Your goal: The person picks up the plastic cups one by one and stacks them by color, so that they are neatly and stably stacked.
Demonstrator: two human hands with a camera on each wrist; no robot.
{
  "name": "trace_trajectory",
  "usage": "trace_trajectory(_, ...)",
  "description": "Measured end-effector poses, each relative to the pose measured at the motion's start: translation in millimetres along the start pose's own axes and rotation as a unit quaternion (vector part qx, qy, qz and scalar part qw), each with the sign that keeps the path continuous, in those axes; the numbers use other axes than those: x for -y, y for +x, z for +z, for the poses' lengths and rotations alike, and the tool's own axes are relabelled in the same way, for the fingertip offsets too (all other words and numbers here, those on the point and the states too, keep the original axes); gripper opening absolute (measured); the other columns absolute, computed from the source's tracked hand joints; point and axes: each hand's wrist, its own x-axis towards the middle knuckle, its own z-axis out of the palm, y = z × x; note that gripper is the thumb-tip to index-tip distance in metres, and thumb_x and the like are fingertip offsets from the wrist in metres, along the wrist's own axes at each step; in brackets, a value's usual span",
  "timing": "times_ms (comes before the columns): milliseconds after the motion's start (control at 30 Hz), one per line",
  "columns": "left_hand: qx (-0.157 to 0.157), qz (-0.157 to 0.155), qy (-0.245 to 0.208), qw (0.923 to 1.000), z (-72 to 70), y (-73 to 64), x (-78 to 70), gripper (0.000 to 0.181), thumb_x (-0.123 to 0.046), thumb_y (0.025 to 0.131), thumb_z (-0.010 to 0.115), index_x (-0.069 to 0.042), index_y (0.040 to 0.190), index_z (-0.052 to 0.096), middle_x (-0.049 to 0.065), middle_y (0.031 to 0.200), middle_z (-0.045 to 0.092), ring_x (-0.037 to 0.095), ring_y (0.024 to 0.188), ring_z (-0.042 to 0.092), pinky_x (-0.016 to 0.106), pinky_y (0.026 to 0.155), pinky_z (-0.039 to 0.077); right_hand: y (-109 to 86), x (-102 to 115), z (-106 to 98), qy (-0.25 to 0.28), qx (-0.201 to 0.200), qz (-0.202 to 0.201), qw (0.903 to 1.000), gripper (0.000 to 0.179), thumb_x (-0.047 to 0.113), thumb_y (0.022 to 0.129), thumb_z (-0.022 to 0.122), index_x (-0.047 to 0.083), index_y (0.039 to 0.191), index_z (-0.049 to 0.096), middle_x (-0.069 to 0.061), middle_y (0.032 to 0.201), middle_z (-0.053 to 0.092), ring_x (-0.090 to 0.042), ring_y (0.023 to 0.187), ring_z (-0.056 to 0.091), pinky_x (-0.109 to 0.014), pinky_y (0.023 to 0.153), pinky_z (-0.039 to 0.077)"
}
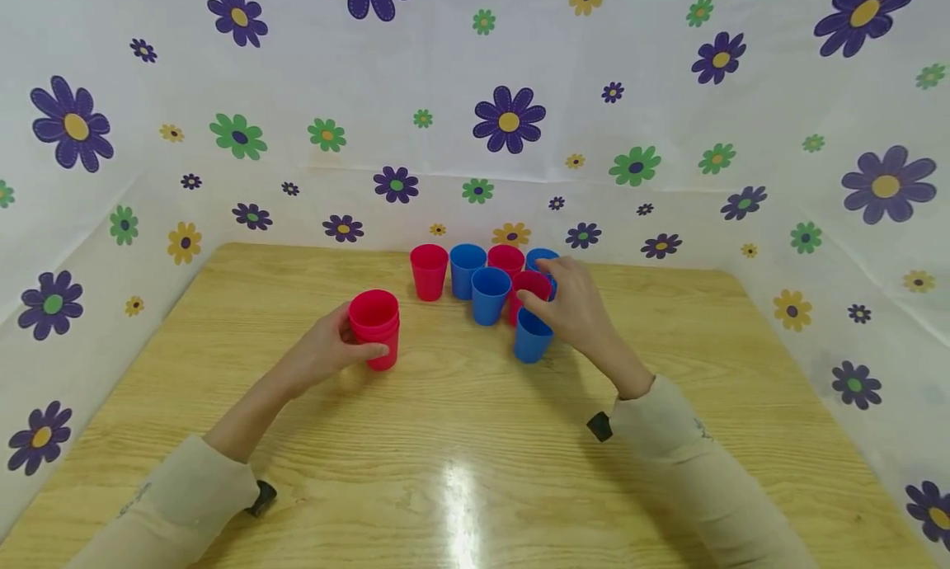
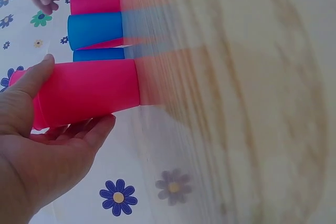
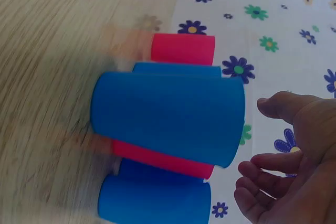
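My left hand point(image 1: 326, 350) grips a stack of nested red cups point(image 1: 383, 356), thumb on the near side. In the left wrist view the red stack point(image 2: 89, 90) has its base at the tabletop, with the fingers around its rim end. My right hand point(image 1: 575, 301) hovers over the right side of the cup group, fingers parted and holding nothing. Below it are a blue cup point(image 1: 531, 345) at the front and a red cup point(image 1: 533, 280) behind. In the right wrist view, a gap separates the right hand point(image 3: 299, 166) from the nearest blue cup point(image 3: 168, 114).
Farther back stand a red cup point(image 1: 429, 274), a blue cup point(image 1: 466, 276), another red cup point(image 1: 506, 257) and a blue cup point(image 1: 545, 256) partly behind the right hand. A blue cup point(image 1: 490, 301) stands before them. Flower-patterned cloth point(image 1: 416, 74) encloses the wooden table point(image 1: 386, 470).
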Motion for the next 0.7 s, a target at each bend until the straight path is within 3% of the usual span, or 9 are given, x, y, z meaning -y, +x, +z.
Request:
trace_trajectory(400, 0.002, 0.010, -0.010, 0.9999, 1.6, -0.2, 3.3, 0.073, -0.018, 0.092, 0.080, -0.001, 0.151, 0.041, 0.018, 0.142, 0.056, 0.034, 0.125, 0.056, 0.043, 0.105, 0.050, 2.1, -15, 5, -0.092, 0.016, 0.027, 0.9953, 0.061, 0.034, 0.093, 0.078, -0.009, 0.133, 0.062, -0.028, 0.131, 0.062, -0.042, 0.123, 0.051, -0.054, 0.101, 0.047)
trace_trajectory(700, 0.004, 0.016, -0.012, 0.9998, -0.1, 2.3, 4.1, 0.071, -0.015, 0.092, 0.080, -0.001, 0.151, 0.041, 0.018, 0.140, 0.057, 0.034, 0.124, 0.058, 0.038, 0.104, 0.050, 7.7, -17, 9, -0.114, 0.014, 0.020, 0.9931, 0.063, 0.039, 0.093, 0.078, -0.009, 0.131, 0.063, -0.028, 0.131, 0.063, -0.044, 0.124, 0.052, -0.056, 0.104, 0.045)
